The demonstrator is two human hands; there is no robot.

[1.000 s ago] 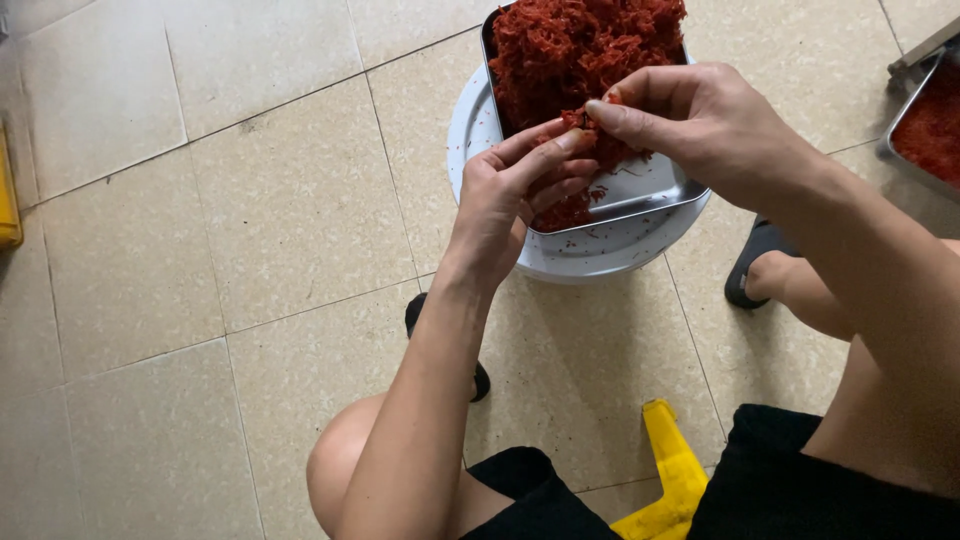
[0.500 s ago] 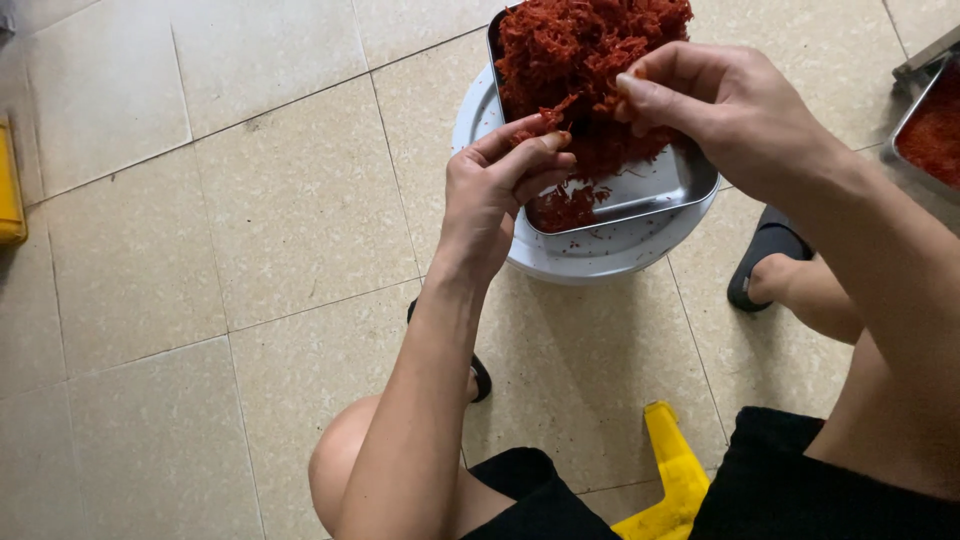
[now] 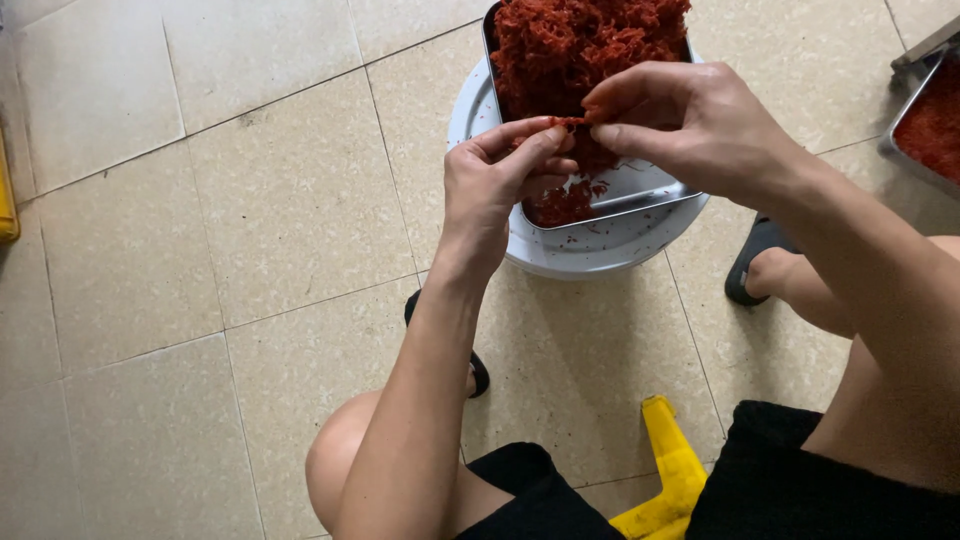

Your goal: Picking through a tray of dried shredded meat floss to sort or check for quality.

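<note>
Red shreds (image 3: 572, 123) pinched (fingertips closed), left hand (image 3: 500, 180), right hand (image 3: 680, 125)

You sit over a floor (image 3: 250, 200) of pale beige square tiles with thin dark grout lines. Directly on it, ahead of you, stands a round white plastic stand (image 3: 590, 250) whose flat top carries a metal tray (image 3: 640, 190) heaped with red shreds (image 3: 580, 40). At the right edge a second metal tray (image 3: 925, 120) of red matter shows. Your two dark sandals (image 3: 750, 265) rest on the tiles, a yellow plastic piece (image 3: 670, 480) lies beneath you, and another yellow object (image 3: 6, 200) touches the left edge.
</note>
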